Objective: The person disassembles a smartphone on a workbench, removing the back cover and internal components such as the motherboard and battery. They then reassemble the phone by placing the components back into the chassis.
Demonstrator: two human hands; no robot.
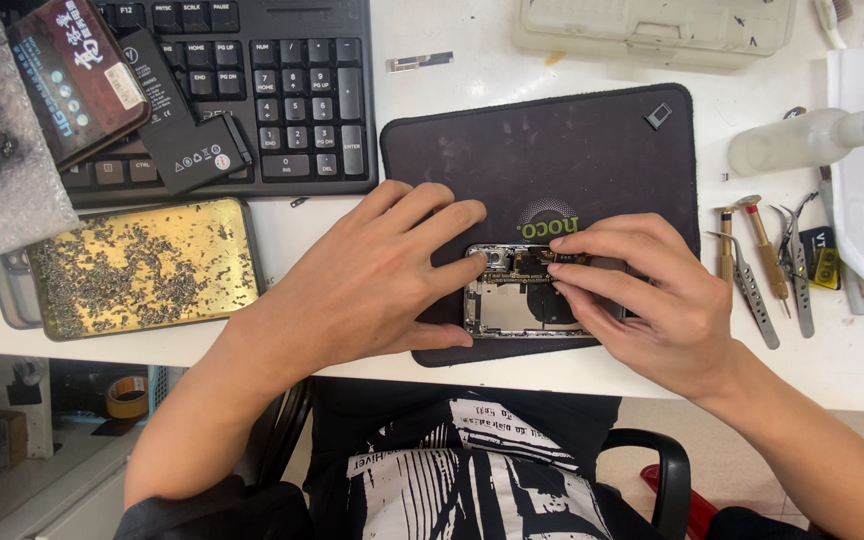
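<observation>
- The opened smartphone (514,300) lies flat on the dark work mat (592,150), near the mat's front edge, with its back removed and its inner parts and silver frame showing.
- The left hand (372,275) rests palm down over the phone's left end, fingers spread and loose; the index fingertip presses on the phone's upper left corner by the camera module, and the thumb lies along the lower edge of the frame. It steadies the phone rather than gripping it.
- The right hand (652,300) covers the phone's right part, fingers bent inward; the tips of the thumb and forefinger meet on a small part at the phone's upper middle. Whether anything is pinched between them cannot be told.
- A metal tray (142,265) strewn with tiny screws sits on the white desk (852,360), left of the mat.
- A black keyboard (282,90) lies behind the tray, with a flat black phone battery (187,130) resting on its keys.
- Right of the mat lie tweezers (752,290) and a small screwdriver (767,255), side by side.
- Behind them lies a clear squeeze bottle (802,140) with a blue nozzle, on its side.
- A clear plastic case (652,30) sits at the desk's far edge.
</observation>
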